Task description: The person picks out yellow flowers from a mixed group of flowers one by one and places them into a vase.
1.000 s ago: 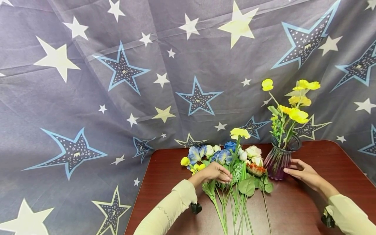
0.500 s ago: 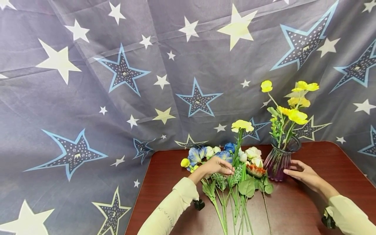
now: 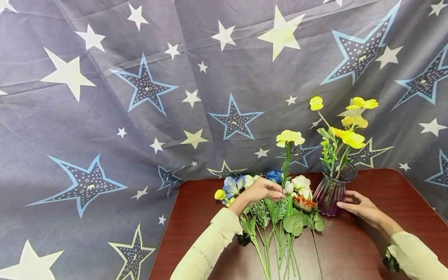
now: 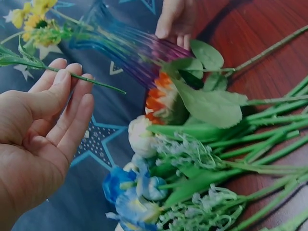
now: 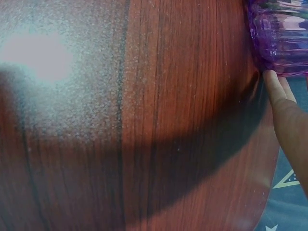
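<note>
My left hand pinches the green stem of a yellow carnation between thumb and fingertips. The bloom stands upright above the hand; in the left wrist view the cut end of the stem sticks out past the fingers. To the right is a ribbed glass vase, purple at its base and darker at the rim, holding several yellow flowers. Against the vase's lower right side rest the extended fingertips and thumb of my right hand. The right wrist view shows a finger touching the purple base.
Loose artificial flowers lie in a pile on the dark red table: blue blooms, white roses, an orange flower and green leaves. Their stems point toward the front. A star-printed cloth hangs behind the table.
The left hand has risen and moved slightly right, lifting the yellow carnation higher out of the pile. The right hand has stayed at the vase.
</note>
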A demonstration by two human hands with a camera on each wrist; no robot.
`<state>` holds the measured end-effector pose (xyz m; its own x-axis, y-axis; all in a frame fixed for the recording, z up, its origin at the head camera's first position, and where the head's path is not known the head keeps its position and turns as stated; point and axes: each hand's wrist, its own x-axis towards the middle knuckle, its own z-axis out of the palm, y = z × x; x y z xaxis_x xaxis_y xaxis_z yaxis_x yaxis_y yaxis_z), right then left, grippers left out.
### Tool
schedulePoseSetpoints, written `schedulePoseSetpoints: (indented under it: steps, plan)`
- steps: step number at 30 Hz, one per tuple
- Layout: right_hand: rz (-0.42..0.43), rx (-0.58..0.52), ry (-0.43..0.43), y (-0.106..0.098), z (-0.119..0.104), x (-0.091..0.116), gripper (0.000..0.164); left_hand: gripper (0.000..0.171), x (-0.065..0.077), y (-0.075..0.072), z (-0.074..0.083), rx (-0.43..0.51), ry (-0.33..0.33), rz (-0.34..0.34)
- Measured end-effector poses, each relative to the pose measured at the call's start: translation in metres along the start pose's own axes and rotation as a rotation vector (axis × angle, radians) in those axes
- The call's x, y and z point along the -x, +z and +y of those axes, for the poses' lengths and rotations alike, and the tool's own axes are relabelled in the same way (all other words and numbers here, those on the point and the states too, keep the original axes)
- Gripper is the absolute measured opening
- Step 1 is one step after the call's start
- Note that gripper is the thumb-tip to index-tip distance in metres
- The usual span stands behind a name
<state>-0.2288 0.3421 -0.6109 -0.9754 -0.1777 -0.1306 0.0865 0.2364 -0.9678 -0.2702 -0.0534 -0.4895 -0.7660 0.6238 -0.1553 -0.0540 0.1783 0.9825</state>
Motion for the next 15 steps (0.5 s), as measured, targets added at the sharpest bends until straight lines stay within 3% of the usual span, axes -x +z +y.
schedulePoseSetpoints:
  steps: [6, 15]
  plan:
    - [-0.006, -0.024, -0.006, -0.001, 0.001, 0.0, 0.042, 0.023, -0.005, 0.008, 0.012, 0.006, 0.034, 0.015]
    - [-0.033, 0.048, 0.009, -0.002, -0.004, -0.002, 0.068, 0.026, -0.012, 0.02, 0.03, 0.044, 0.081, 0.001]
